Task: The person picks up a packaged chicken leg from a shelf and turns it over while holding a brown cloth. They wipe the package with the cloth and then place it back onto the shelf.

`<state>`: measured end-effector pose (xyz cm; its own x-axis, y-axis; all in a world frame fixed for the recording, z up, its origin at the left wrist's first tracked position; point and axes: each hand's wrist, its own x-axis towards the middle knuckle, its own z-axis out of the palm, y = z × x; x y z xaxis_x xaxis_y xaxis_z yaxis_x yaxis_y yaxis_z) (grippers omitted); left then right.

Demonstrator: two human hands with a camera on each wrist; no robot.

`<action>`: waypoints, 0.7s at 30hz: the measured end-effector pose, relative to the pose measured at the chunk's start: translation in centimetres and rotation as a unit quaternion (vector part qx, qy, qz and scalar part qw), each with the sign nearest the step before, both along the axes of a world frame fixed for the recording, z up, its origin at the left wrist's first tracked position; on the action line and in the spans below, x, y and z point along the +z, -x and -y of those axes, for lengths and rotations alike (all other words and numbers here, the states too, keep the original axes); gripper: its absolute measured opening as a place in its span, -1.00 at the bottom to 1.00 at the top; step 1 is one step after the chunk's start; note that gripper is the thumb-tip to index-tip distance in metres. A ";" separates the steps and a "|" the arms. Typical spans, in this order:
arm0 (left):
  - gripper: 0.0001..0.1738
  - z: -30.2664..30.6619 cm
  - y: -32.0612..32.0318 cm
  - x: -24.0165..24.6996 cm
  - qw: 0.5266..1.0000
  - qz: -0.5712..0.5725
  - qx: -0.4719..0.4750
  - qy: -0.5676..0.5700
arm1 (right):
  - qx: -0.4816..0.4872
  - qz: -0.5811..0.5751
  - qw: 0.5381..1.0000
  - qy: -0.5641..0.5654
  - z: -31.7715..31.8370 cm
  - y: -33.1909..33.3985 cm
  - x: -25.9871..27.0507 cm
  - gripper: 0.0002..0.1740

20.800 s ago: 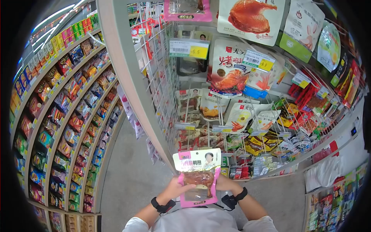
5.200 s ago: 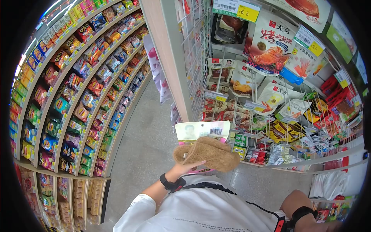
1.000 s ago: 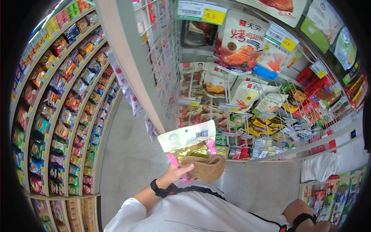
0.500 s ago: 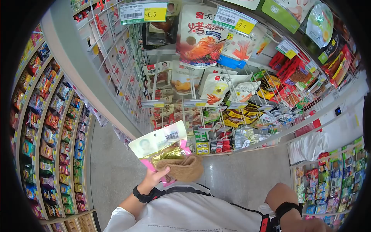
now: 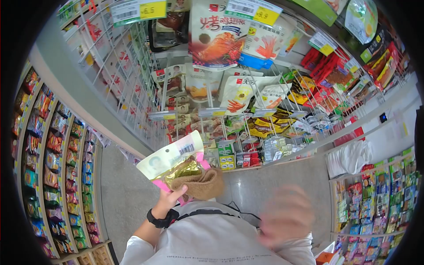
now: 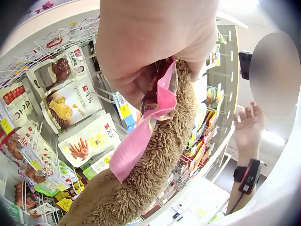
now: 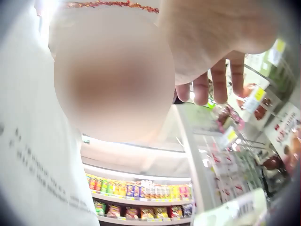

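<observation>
In the head view my left hand (image 5: 170, 198) grips a pink-edged snack package (image 5: 170, 157) and a brown fuzzy cloth item (image 5: 201, 184) together, thumb over the cloth's edge. The package's pale top with a barcode faces up, and gold foil shows below it. From the left wrist, fingers curl round the package's pink edge (image 6: 134, 146) beside the brown pile (image 6: 160, 165). My right hand (image 5: 287, 216) is a blur in front of the white shirt, to the right of the cloth. The right wrist view shows its fingers (image 7: 218, 84) extended and holding nothing.
A wire rack (image 5: 110, 57) with hanging meat snack packs (image 5: 218, 37) and price tags stands ahead. Curved shelves of chip bags (image 5: 53, 159) line the left. White plastic bags (image 5: 349, 157) hang at the right, above more packaged goods (image 5: 375, 198).
The right hand has come up from the lower right to in front of the body. The left hand, still gripping package and cloth, sits further left, and the view has turned right.
</observation>
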<state>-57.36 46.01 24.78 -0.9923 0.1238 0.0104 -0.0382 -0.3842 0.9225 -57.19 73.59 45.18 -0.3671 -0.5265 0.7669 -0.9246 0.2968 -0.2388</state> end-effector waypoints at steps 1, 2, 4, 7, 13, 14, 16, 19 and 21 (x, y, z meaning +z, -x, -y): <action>-0.38 -0.1 0.3 0.3 1.000 -0.004 0.007 0.004 | -0.031 0.063 0.997 -0.031 0.3 1.0 -1.6 -0.64; -0.38 -0.2 0.6 0.5 1.000 -0.008 0.014 0.007 | -0.062 0.126 0.988 -0.061 1.2 1.7 -3.6 -0.61; -0.39 -0.7 1.3 0.7 1.000 -0.010 0.000 0.008 | -0.064 0.269 0.959 -0.063 2.4 2.8 -7.6 -0.51; -0.40 -2.4 1.8 1.7 0.999 -0.029 -0.012 0.044 | -0.057 0.491 0.868 -0.043 3.0 2.8 -10.4 -0.22; -0.30 -7.5 2.1 -0.8 0.959 -0.178 0.082 0.204 | -0.036 0.461 0.887 0.023 2.5 3.0 -16.4 0.12; -0.28 -9.1 1.6 -0.6 0.975 -0.190 0.088 0.073 | -0.003 0.519 0.854 0.036 2.3 3.1 -17.0 0.19; -0.29 -8.3 1.5 -2.9 0.933 -0.274 0.019 0.235 | 0.056 0.577 0.810 0.088 1.6 3.6 -18.7 0.28; -0.29 -8.8 1.3 -2.7 0.888 -0.344 0.039 0.303 | 0.087 0.612 0.755 0.218 1.3 2.3 -21.1 0.21; -0.33 -9.8 1.3 -0.9 0.883 -0.362 0.030 0.299 | 0.119 0.610 0.749 0.228 0.2 1.5 -22.4 0.05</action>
